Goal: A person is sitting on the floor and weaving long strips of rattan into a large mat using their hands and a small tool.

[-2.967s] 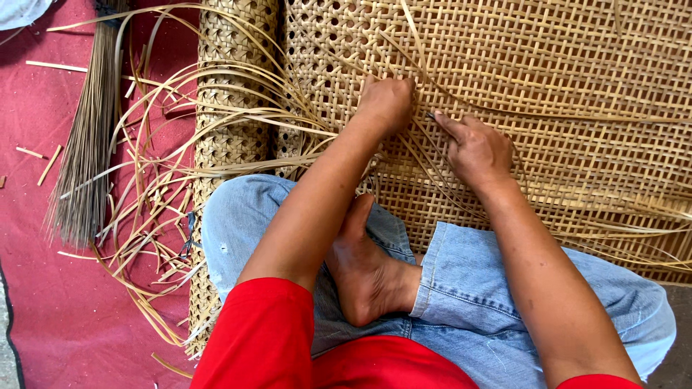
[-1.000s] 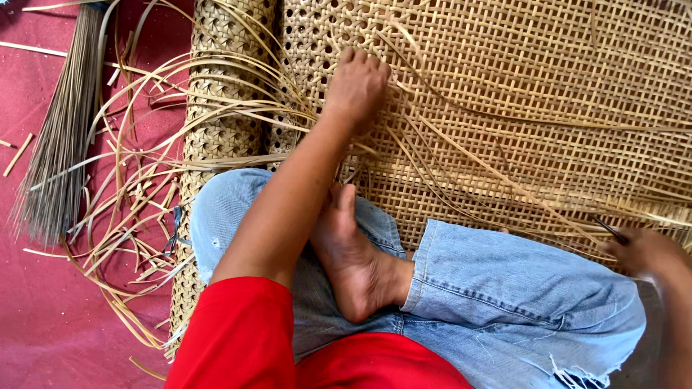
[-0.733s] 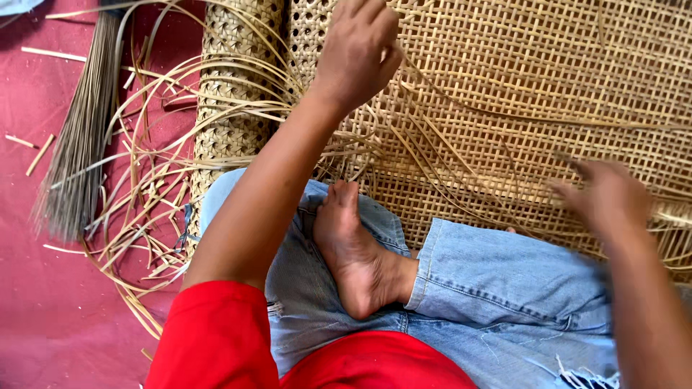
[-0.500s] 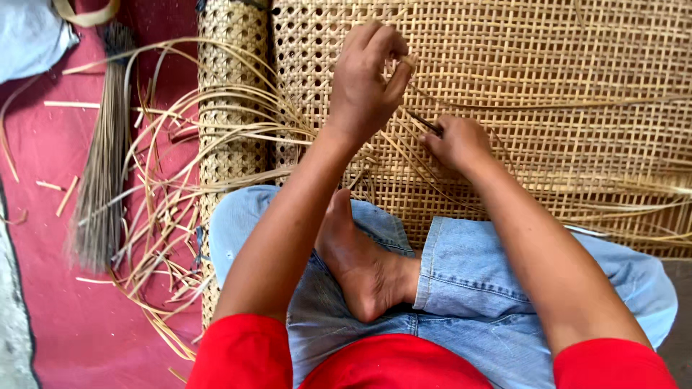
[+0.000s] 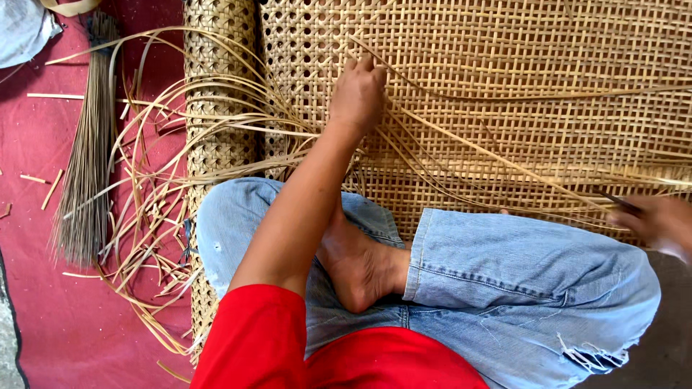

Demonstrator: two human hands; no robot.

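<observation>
The left hand (image 5: pixel 358 92) rests knuckles-up on the pale open-weave cane mat (image 5: pixel 504 86), its fingers curled down and pressed onto the lattice where several loose cane strands cross; whether it pinches one of them cannot be told from above. The right hand (image 5: pixel 657 220) sits at the far right edge of the view, blurred, closed around a thin dark tool or strand end (too smeared to say which) just at the near edge of the mat.

Long thin tan cane strands (image 5: pixel 476 148) run from under the left hand across the weave toward the right hand, lying over the finished pattern. To the left of the mat a tightly rolled cane webbing cylinder (image 5: pixel 216 86) lies upright in the view, and a tangle of loose curling cane strips (image 5: pixel 155 216) spills over it and onto the red floor covering (image 5: pixel 43 310). Farther left, a bundle of thin dark brown sticks (image 5: pixel 86 166) lies fanned on the red surface, with short pale offcuts (image 5: pixel 50 189) scattered beside it. A grey cloth (image 5: pixel 25 32) shows in the far left corner.

Near the viewer, the person's folded legs in light blue denim jeans (image 5: pixel 504 288) and a bare foot (image 5: pixel 360 263) cover the mat's near edge, and a red sleeve (image 5: pixel 252 338) fills the bottom.
</observation>
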